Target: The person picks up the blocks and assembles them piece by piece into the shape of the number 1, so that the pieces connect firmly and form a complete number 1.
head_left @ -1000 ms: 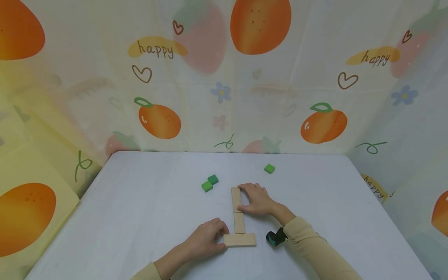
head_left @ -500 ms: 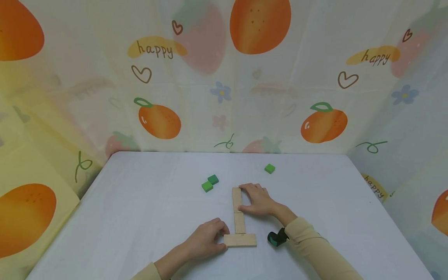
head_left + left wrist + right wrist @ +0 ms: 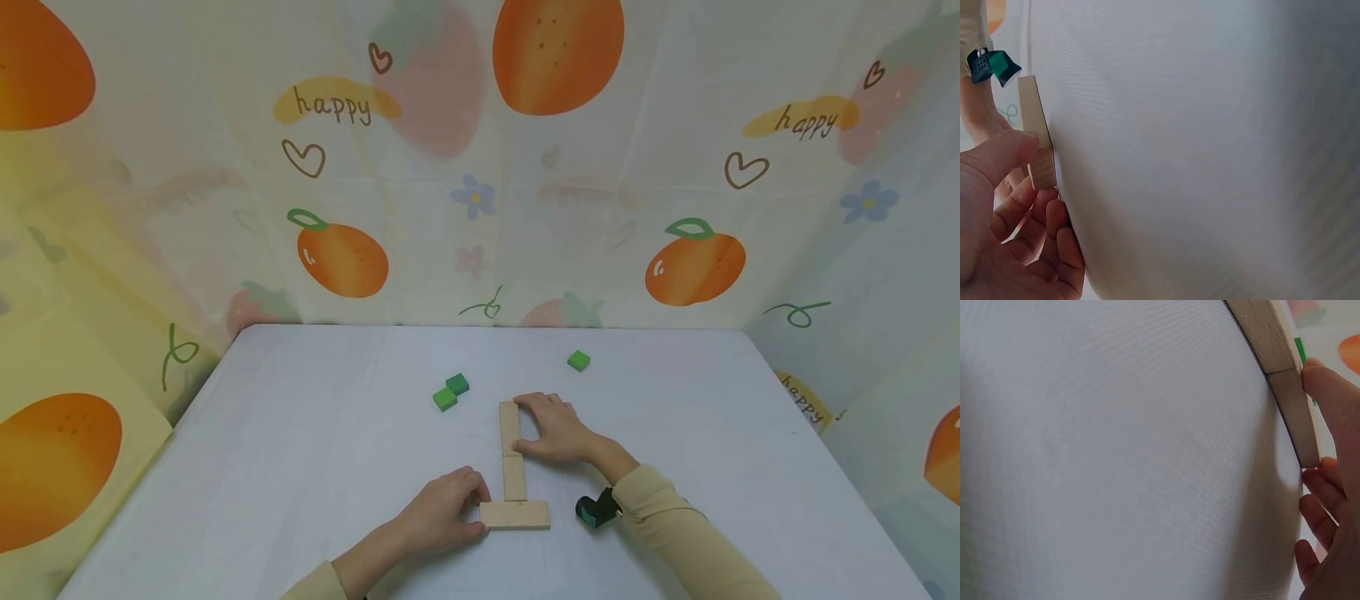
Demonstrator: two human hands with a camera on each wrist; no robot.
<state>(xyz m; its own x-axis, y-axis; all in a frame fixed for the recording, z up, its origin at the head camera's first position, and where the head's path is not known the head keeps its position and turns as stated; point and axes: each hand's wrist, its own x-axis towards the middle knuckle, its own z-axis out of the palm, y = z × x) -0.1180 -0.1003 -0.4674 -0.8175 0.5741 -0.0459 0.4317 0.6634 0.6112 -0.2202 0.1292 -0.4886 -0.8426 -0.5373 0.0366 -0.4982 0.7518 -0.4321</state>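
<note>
Three flat wooden blocks lie end to end in an upside-down T on the white table. My left hand [image 3: 444, 510] pinches the left end of the crosswise wooden block [image 3: 517, 515], thumb [image 3: 1013, 150] on its near side and fingers at its far side. A middle wooden block [image 3: 513, 477] runs away from it. Beyond that lies the far wooden block [image 3: 509, 425], which my right hand [image 3: 553, 428] holds lengthwise, with the thumb near the joint and the index finger at its far end. In the right wrist view, the seam between the two lined-up blocks [image 3: 1294, 412] shows beside the thumb.
Two green cubes [image 3: 445, 399] sit corner to corner left of the far block. Another green cube [image 3: 578, 361] stands near the back of the table [image 3: 337, 433]. A patterned cloth [image 3: 525, 208] hangs behind. A dark wrist camera [image 3: 597, 508] sits on the right sleeve.
My right hand and the far blocks have shifted very slightly to the right. The left hand keeps its hold on the crosswise block, and the green cubes have stayed in place.
</note>
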